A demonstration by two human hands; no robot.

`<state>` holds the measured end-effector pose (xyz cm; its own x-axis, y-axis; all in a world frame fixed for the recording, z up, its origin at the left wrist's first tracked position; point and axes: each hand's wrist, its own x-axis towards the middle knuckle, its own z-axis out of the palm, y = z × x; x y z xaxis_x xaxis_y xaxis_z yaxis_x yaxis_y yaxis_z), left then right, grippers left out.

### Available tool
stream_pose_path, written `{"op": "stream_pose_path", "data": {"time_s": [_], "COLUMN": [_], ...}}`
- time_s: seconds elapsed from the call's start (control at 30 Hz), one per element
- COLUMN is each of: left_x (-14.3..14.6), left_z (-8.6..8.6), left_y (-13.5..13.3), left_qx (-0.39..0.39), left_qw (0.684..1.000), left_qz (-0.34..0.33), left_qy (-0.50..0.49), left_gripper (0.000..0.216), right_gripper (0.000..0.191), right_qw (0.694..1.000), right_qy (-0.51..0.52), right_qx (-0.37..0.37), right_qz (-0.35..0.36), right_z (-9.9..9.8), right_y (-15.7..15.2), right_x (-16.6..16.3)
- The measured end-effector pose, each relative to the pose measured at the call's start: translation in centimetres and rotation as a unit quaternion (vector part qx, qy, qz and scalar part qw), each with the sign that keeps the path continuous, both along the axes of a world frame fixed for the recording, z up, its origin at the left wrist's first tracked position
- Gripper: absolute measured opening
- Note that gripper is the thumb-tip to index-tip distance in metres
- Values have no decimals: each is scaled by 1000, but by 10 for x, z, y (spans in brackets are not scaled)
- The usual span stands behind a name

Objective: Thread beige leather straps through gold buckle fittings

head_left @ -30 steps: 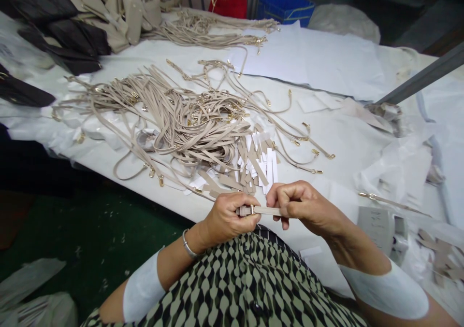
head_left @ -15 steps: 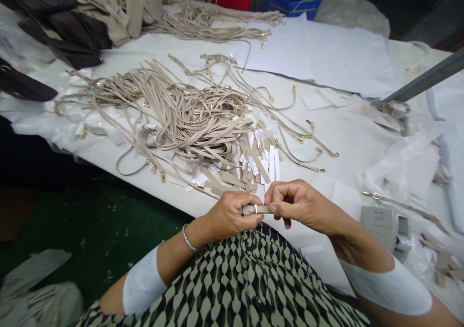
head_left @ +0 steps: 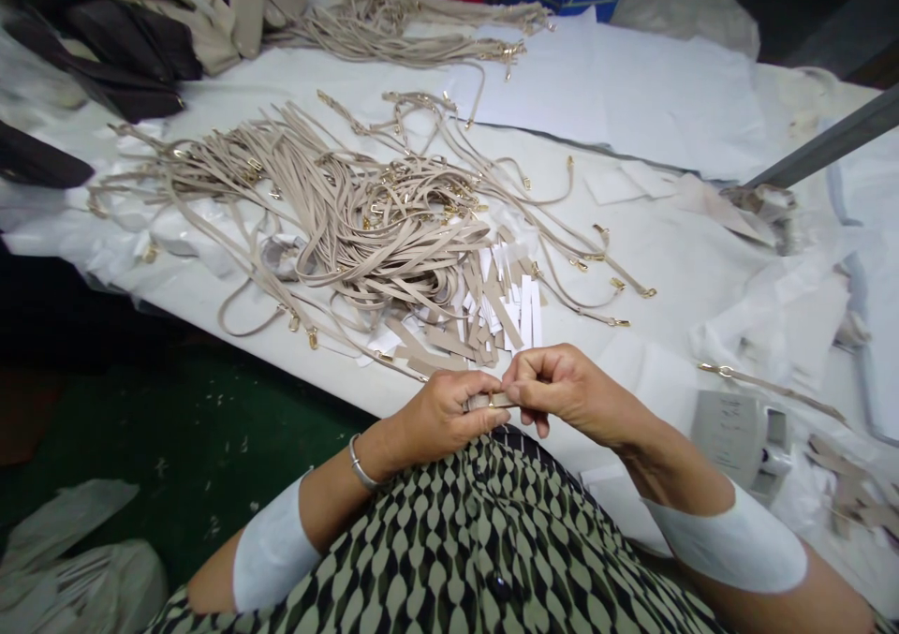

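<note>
Both hands, left hand [head_left: 442, 414] and right hand [head_left: 562, 389], pinched one short beige strap [head_left: 495, 400] taut between grips (strap pile [head_left: 365, 231] lay beyond), steadying it.

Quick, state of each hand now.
Left hand: closed on the beige strap piece.
Right hand: closed, pinching the same strap piece.

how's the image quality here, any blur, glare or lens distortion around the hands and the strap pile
Head view: left hand and right hand are sharp, pinching a short beige strap; strap pile is evenly lit, with small glints on its gold clasps; the table edge bows from wide-angle distortion; corners go dim and soft.
</note>
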<state>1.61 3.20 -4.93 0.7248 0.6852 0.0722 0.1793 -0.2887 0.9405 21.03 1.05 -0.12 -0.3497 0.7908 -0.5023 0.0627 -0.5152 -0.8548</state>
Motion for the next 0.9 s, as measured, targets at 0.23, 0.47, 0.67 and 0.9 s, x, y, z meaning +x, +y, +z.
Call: {"op": "stream_pose_path", "data": {"time_s": [0.23,0.47,0.67,0.9], "left_x": [-2,-1,1,3], "left_z": [-5,0,1,-2], "left_y": [-3,-6,-8,-9], "left_qx": [-14,-36,-30,-6], "left_qw": [1000,999,999,1000], "left_qz": [14,30,24,17], "left_qy": [16,-4,-8,-10], "left_gripper": [20,21,19,19], "right_gripper": [33,36,35,33], "right_qw": [993,996,991,996], "right_qy": [-103,-74,-101,-60], "right_qx": [59,56,89,57], "right_qz": [9,-11,-21,-26], "right_z": [-5,-2,2,-6], "right_y": [0,-4,-9,-13], "right_x": [-3,-4,-6,-6]}}
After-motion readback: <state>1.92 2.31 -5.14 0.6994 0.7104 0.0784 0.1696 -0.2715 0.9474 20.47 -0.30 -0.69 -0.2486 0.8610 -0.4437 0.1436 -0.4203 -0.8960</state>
